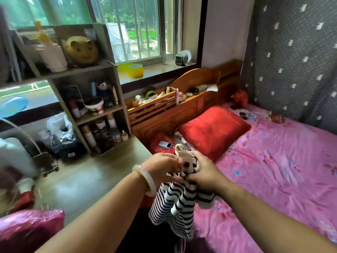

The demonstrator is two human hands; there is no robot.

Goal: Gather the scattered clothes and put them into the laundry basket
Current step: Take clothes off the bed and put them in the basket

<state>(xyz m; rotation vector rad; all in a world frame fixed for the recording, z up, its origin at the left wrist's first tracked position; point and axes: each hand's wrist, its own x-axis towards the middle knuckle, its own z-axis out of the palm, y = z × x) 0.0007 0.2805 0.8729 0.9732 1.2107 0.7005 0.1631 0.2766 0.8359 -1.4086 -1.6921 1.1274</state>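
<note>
Hands, left (pixel 161 166) and right (pixel 204 173), apparently both clenched on bunched striped garment (pixel 175 199)

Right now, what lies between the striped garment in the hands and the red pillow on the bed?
In the head view, only a strip of pink bedsheet lies between the striped garment and the red pillow.

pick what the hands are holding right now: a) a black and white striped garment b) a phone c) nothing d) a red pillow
a: the left hand and the right hand both grip the striped garment, which hangs down between them at the edge of the bed; the red pillow and the phone lie untouched beyond the hands.
</note>
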